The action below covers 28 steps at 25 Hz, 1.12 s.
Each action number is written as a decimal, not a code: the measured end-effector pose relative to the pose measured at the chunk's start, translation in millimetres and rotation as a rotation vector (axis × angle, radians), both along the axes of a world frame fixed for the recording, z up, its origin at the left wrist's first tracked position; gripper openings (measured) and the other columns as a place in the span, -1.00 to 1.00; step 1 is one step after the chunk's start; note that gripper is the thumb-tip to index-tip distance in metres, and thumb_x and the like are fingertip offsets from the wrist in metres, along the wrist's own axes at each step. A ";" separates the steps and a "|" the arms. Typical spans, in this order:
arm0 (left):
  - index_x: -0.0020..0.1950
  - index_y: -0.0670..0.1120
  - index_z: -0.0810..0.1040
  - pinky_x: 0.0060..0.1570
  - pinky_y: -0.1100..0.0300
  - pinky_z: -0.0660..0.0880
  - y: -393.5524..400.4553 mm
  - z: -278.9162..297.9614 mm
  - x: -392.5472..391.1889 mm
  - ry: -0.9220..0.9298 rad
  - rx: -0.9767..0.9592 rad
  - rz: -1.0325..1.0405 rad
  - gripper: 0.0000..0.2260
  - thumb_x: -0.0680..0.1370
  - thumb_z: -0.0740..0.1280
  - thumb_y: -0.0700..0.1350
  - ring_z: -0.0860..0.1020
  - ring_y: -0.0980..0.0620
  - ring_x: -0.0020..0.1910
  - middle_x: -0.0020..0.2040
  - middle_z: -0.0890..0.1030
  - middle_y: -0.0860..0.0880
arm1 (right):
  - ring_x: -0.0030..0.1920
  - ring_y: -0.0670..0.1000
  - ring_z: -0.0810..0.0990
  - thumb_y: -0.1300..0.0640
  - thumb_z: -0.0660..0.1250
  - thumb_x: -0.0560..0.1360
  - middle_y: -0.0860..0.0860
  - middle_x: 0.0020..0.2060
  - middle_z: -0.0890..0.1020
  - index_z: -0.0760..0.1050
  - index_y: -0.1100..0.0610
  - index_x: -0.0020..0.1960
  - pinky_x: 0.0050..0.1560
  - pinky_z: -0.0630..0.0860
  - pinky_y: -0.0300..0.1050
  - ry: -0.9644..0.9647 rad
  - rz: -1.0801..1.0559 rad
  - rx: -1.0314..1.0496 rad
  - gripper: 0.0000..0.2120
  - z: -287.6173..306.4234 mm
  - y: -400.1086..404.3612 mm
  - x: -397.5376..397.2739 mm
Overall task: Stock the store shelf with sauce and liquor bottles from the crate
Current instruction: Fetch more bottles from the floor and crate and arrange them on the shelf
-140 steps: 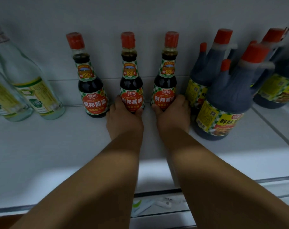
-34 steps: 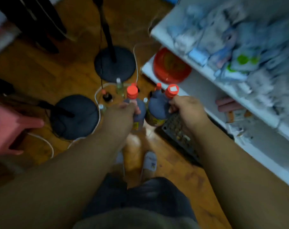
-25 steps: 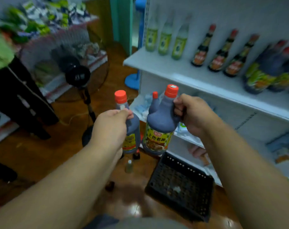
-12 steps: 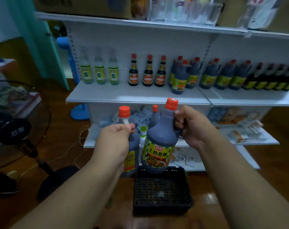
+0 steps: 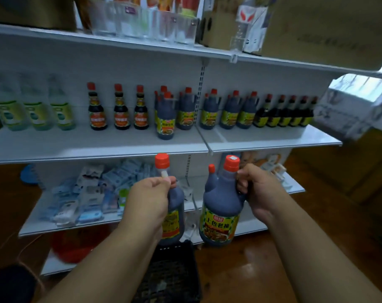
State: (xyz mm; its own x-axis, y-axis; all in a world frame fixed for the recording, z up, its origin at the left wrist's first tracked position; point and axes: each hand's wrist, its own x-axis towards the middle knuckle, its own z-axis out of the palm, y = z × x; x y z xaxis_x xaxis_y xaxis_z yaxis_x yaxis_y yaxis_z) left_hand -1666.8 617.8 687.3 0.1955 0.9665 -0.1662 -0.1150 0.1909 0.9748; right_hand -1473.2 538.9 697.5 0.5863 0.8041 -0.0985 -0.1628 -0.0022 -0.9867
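While each hand grips a dark soy sauce jug by its handle, left hand (image 5: 147, 200) and right hand (image 5: 256, 191) lift left jug (image 5: 174, 206) and right jug (image 5: 221, 206) upright toward the middle shelf (image 5: 98, 147), above the black crate (image 5: 170, 274).

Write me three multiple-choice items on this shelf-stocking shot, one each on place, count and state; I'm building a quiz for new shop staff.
1. Where is the black crate?
A. On the floor below the hands
B. On the middle shelf
C. On the top shelf

2. How many small red-labelled bottles stand beside the clear bottles?
A. Three
B. One
C. Six

3. What is the right hand doing?
A. Hanging empty
B. Gripping a jug's handle
C. Pressing the shelf

Key:
1 A, the crate lies on the wooden floor.
2 A, three red-labelled bottles stand in a row.
3 B, the right hand grips the right jug.
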 end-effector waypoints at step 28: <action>-0.23 0.06 0.69 0.01 -0.12 0.57 233.5 -11.6 433.9 0.233 0.092 0.273 -0.81 0.55 0.38 0.02 0.64 -0.08 -0.10 -0.22 0.69 -0.11 | -0.50 -0.06 0.20 0.35 0.19 0.46 0.00 -0.60 0.24 0.20 0.07 -0.57 -0.32 0.14 -0.06 0.023 0.145 0.032 -0.53 -18.2 284.5 439.5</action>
State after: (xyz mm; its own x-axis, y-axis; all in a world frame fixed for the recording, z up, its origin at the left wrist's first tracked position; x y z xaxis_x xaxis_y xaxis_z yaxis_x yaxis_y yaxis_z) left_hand -1232.9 851.2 675.7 -0.1047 0.9908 -0.0862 0.0776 0.0946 0.9925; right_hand -1033.7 823.4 679.3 0.4617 0.8831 -0.0837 -0.1855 0.0039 -0.9826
